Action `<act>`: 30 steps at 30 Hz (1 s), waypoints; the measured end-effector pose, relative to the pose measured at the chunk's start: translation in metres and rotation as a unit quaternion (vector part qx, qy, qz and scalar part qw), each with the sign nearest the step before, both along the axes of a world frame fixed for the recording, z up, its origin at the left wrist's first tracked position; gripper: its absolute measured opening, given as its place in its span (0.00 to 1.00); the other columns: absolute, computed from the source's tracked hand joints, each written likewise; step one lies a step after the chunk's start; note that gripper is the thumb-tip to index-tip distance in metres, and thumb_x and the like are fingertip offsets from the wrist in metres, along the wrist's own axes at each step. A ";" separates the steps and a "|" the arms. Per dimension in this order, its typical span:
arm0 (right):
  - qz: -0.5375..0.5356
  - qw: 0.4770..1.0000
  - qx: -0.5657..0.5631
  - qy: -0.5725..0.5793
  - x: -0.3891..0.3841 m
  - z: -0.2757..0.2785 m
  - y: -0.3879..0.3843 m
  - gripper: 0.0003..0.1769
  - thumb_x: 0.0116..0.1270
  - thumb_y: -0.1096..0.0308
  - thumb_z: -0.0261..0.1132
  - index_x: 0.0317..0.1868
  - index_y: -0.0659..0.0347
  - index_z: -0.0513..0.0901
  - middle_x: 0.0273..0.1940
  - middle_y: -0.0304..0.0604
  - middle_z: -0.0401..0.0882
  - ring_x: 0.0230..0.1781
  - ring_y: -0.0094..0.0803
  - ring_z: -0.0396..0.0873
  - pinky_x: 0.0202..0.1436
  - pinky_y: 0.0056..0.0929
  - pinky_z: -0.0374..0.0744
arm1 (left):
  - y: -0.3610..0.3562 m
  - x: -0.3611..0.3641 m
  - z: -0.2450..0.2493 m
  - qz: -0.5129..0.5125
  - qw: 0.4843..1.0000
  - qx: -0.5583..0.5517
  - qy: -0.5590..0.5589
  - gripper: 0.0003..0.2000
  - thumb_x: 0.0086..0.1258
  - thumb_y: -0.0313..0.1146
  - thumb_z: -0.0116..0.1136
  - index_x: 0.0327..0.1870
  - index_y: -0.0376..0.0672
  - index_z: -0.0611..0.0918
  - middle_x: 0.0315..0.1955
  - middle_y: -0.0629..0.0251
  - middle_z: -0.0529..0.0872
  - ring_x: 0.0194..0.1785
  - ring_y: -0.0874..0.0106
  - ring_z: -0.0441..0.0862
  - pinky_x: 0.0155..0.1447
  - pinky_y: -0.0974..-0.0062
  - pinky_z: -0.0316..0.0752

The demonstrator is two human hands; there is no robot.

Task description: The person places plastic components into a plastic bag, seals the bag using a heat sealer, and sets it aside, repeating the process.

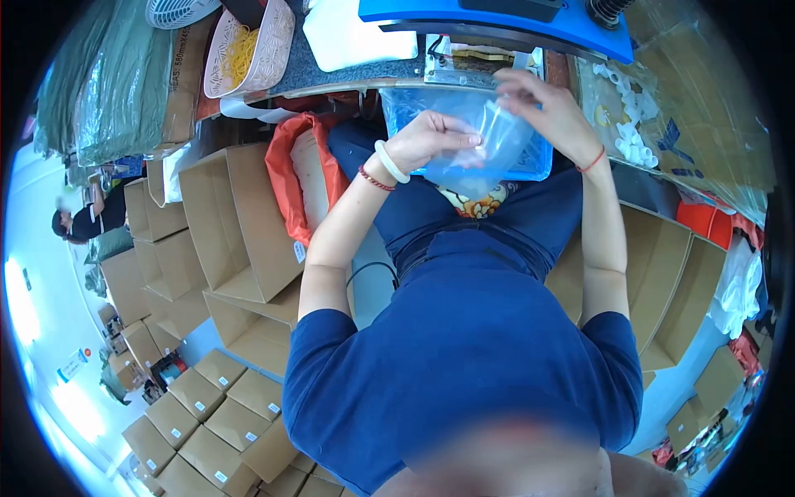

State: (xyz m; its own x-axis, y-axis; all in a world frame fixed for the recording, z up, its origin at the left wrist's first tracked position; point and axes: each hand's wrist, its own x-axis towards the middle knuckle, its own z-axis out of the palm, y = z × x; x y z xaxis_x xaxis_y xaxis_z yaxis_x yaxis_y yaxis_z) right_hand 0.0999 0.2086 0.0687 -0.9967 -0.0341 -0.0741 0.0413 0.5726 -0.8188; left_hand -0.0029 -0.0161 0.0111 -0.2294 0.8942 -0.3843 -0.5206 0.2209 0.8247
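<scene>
My left hand [435, 142] is closed in a pinch on a clear plastic bag [484, 153], which hangs over my lap. Just beyond the bag's upper right side is my right hand [537, 103], its fingers bent but apart, with nothing visible in them. Beneath the bag, a blue plastic basket [540, 166] rests at the table edge, with more clear plastic inside. Past my hands stands a blue machine [497, 23] with a metal plate [476, 79] below it.
A white basket [277, 41] holds yellow rubber bands [240, 58]. White plastic parts [633, 141] lie on the right. An orange bag [290, 207] and open cardboard boxes [240, 224] stand to the left. Another person [87, 219] is farther off.
</scene>
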 end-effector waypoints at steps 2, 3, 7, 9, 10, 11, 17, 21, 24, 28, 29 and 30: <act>-0.187 0.980 -0.010 0.075 0.003 -0.018 0.013 0.18 0.69 0.62 0.66 0.55 0.60 0.81 0.48 0.44 0.85 0.48 0.35 0.85 0.52 0.28 0.79 | 0.015 -0.004 -0.006 0.081 0.991 0.005 -0.109 0.11 0.71 0.27 0.61 0.50 0.32 0.83 0.44 0.55 0.88 0.45 0.62 0.88 0.50 0.71 0.84; -0.225 0.970 0.053 0.073 0.009 -0.009 0.020 0.17 0.71 0.60 0.63 0.55 0.59 0.81 0.48 0.44 0.86 0.47 0.39 0.85 0.52 0.31 0.79 | 0.024 -0.009 -0.012 0.114 0.986 0.025 -0.119 0.11 0.71 0.27 0.60 0.51 0.31 0.83 0.45 0.55 0.87 0.47 0.62 0.87 0.51 0.70 0.84; -0.338 0.878 0.312 0.131 0.031 -0.043 0.073 0.16 0.73 0.59 0.59 0.55 0.56 0.81 0.49 0.47 0.85 0.50 0.47 0.82 0.55 0.38 0.78 | 0.048 -0.030 -0.021 0.138 0.977 0.047 -0.158 0.12 0.72 0.28 0.60 0.52 0.30 0.81 0.47 0.55 0.86 0.51 0.63 0.85 0.55 0.69 0.83; -0.377 0.746 0.540 0.096 0.030 -0.080 0.101 0.16 0.73 0.61 0.58 0.58 0.54 0.80 0.51 0.48 0.82 0.53 0.49 0.78 0.58 0.38 0.76 | 0.048 -0.031 -0.022 0.147 0.977 0.030 -0.152 0.12 0.72 0.28 0.60 0.51 0.30 0.82 0.47 0.56 0.86 0.51 0.64 0.85 0.55 0.69 0.83; -0.342 0.737 0.563 0.151 0.028 -0.086 0.107 0.18 0.71 0.62 0.60 0.59 0.53 0.78 0.52 0.49 0.80 0.54 0.51 0.76 0.57 0.40 0.76 | 0.045 -0.027 -0.024 0.152 0.981 0.025 -0.116 0.13 0.72 0.30 0.60 0.52 0.31 0.82 0.47 0.56 0.86 0.50 0.65 0.85 0.53 0.70 0.83; -0.342 0.738 0.560 0.156 0.028 -0.091 0.110 0.18 0.71 0.62 0.60 0.59 0.53 0.78 0.52 0.49 0.80 0.54 0.51 0.76 0.57 0.40 0.76 | 0.043 -0.028 -0.024 0.161 0.984 0.025 -0.076 0.14 0.72 0.31 0.61 0.53 0.31 0.82 0.46 0.57 0.87 0.49 0.67 0.85 0.52 0.70 0.83; -0.345 0.814 0.435 0.171 0.024 -0.080 0.088 0.14 0.69 0.64 0.64 0.52 0.57 0.83 0.48 0.49 0.81 0.47 0.49 0.79 0.50 0.43 0.78 | -0.003 -0.090 -0.015 0.314 0.692 -0.074 0.645 0.18 0.67 0.36 0.66 0.54 0.36 0.82 0.48 0.56 0.86 0.54 0.64 0.82 0.57 0.66 0.77; -0.397 0.827 0.319 0.237 0.039 -0.056 0.074 0.12 0.67 0.68 0.66 0.50 0.58 0.83 0.47 0.47 0.82 0.46 0.42 0.80 0.49 0.35 0.79 | -0.034 -0.080 -0.049 0.118 0.504 -0.088 0.851 0.18 0.65 0.33 0.65 0.55 0.40 0.81 0.59 0.56 0.81 0.66 0.60 0.74 0.61 0.63 0.72; -0.447 0.878 0.055 0.161 0.052 -0.027 0.039 0.17 0.70 0.63 0.67 0.56 0.58 0.82 0.50 0.40 0.83 0.46 0.26 0.79 0.50 0.25 0.77 | -0.051 -0.073 -0.053 0.216 0.535 -0.082 0.813 0.08 0.64 0.28 0.65 0.43 0.41 0.87 0.41 0.63 0.90 0.49 0.64 0.86 0.56 0.66 0.76; -0.259 0.954 -0.015 0.148 0.050 -0.015 -0.025 0.15 0.65 0.69 0.71 0.51 0.59 0.85 0.48 0.38 0.83 0.41 0.22 0.78 0.47 0.22 0.76 | -0.046 -0.046 -0.013 0.296 0.733 -0.095 0.606 0.08 0.64 0.26 0.67 0.42 0.36 0.88 0.36 0.63 0.90 0.39 0.73 0.87 0.46 0.78 0.79; -0.239 0.959 -0.035 0.147 0.045 -0.020 -0.039 0.14 0.64 0.70 0.72 0.50 0.59 0.85 0.48 0.38 0.84 0.39 0.22 0.77 0.46 0.21 0.76 | -0.043 -0.037 -0.005 0.305 0.777 -0.085 0.543 0.08 0.64 0.26 0.68 0.43 0.36 0.88 0.35 0.64 0.91 0.38 0.78 0.85 0.46 0.81 0.78; -0.218 0.963 -0.056 0.145 0.039 -0.021 -0.052 0.14 0.63 0.71 0.72 0.49 0.59 0.86 0.47 0.38 0.84 0.38 0.22 0.76 0.45 0.21 0.76 | -0.039 -0.025 0.012 0.307 0.809 -0.092 0.494 0.09 0.64 0.25 0.68 0.44 0.35 0.88 0.35 0.66 0.90 0.39 0.82 0.83 0.46 0.84 0.77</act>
State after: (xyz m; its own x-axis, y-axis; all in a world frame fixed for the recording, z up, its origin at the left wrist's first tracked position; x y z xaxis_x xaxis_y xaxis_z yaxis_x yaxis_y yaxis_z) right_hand 0.1387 0.1567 0.0481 -0.8958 0.4018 0.1899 0.0180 0.4598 -0.8879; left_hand -0.0283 -0.0546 0.0230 -0.8846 0.4440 0.1428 0.3128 0.3376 0.8878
